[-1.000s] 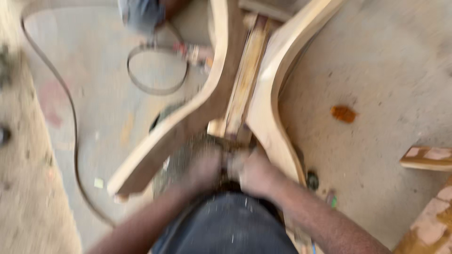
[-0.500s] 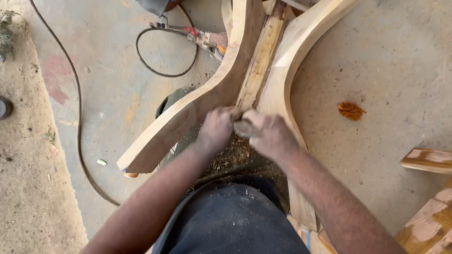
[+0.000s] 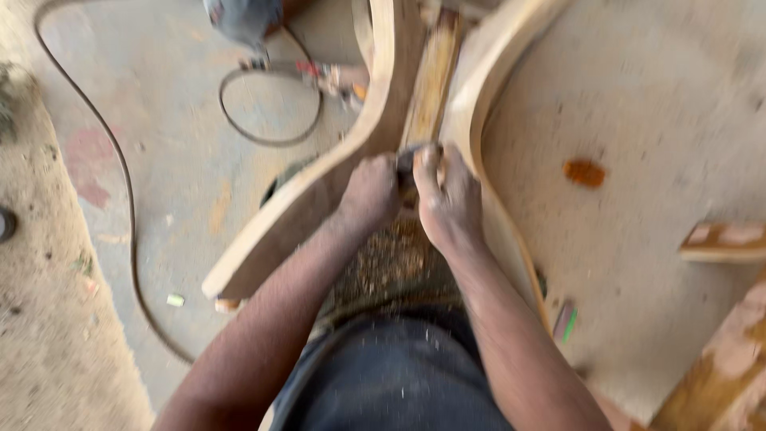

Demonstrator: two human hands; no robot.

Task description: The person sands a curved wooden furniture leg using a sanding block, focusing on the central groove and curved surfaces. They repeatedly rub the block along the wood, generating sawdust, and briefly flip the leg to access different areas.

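Only the head view here, and it's pretty blurry. Both hands are bunched close together in the middle of the frame, fists closed around a small dark tool (image 3: 405,169) wedged between them; can't make out what kind of tool, too smeared. The left hand (image 3: 371,191) sits just left of it, the right hand (image 3: 448,195) just right, thumb pointing to the far side.

The tool sits at the near end of a flat straight pale wooden slat (image 3: 432,76) that runs away toward the far edge. That slat lies between two curved pale wooden frame pieces: the left curved piece (image 3: 319,199) sweeps down toward the near left, the right curved piece (image 3: 499,96) bends along the right hand's side and carries on toward the near right.

Just near of the hands there's a pile of brownish wood shavings (image 3: 391,263), right above the person's dark dusty trousers (image 3: 391,375).

On the concrete floor (image 3: 654,104): a black cable (image 3: 120,183) snaking along the left, a coiled black loop of cable (image 3: 271,108) at the far side, an orange stain (image 3: 585,172) to the right, and wooden offcuts (image 3: 722,243) at the right edge.
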